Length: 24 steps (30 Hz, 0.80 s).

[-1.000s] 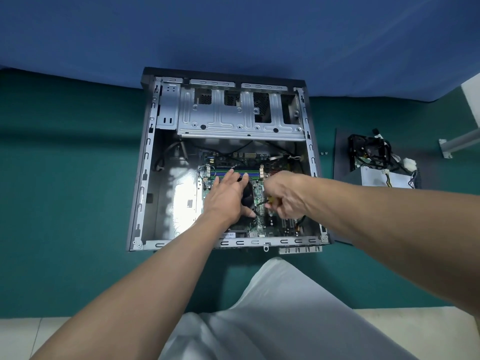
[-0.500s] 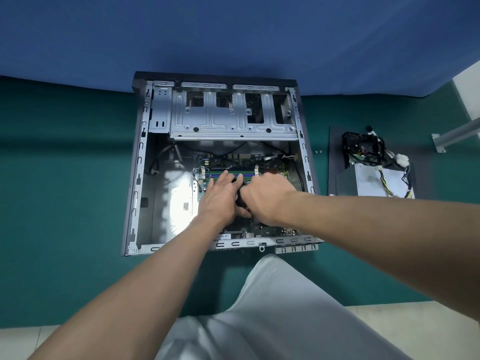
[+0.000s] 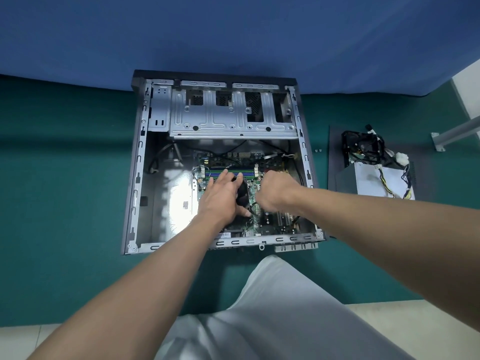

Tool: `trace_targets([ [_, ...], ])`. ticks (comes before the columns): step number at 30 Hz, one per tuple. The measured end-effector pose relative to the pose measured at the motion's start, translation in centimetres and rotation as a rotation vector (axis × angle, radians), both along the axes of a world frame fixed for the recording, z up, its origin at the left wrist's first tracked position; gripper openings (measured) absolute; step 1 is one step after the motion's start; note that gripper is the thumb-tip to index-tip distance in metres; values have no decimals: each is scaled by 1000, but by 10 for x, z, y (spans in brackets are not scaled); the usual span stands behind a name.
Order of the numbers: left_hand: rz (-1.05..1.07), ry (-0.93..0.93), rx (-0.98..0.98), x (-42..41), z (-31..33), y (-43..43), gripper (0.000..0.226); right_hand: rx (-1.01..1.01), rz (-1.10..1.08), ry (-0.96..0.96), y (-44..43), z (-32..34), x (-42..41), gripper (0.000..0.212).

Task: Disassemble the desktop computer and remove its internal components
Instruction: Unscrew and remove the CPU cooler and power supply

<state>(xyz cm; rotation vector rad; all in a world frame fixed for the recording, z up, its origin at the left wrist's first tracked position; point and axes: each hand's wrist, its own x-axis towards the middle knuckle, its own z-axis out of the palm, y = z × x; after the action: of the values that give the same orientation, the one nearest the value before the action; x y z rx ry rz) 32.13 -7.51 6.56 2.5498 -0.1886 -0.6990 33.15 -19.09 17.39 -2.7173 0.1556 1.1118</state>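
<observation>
As the left grip (image 3: 222,197) clasps it, the black cooler (image 3: 242,198) lies beneath.

The case (image 3: 140,162) is silver-grey inside with a dark grey shell. The motherboard (image 3: 259,162) is green, its memory slots (image 3: 233,172) striped blue and green; the fan (image 3: 242,194) is black. The cloth (image 3: 65,178) is teal, the backdrop (image 3: 233,35) blue. The power supply (image 3: 371,181) is pale grey, with black, yellow and white cables (image 3: 363,146). The trousers (image 3: 272,320) are light grey
</observation>
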Motion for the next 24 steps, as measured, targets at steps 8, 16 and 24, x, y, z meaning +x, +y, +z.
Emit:
trace_targets([
  [8, -7, -9, 2, 0, 2, 0, 107, -236, 1248, -219, -14, 10, -5, 18],
  [16, -1, -15, -17, 1, -1, 1, 109, 206, -286, -91, -8, -5, 6, 18],
  [24, 4, -13, -19, 0, -1, 0, 107, 93, -150, 77, 6, 4, 8, 16],
])
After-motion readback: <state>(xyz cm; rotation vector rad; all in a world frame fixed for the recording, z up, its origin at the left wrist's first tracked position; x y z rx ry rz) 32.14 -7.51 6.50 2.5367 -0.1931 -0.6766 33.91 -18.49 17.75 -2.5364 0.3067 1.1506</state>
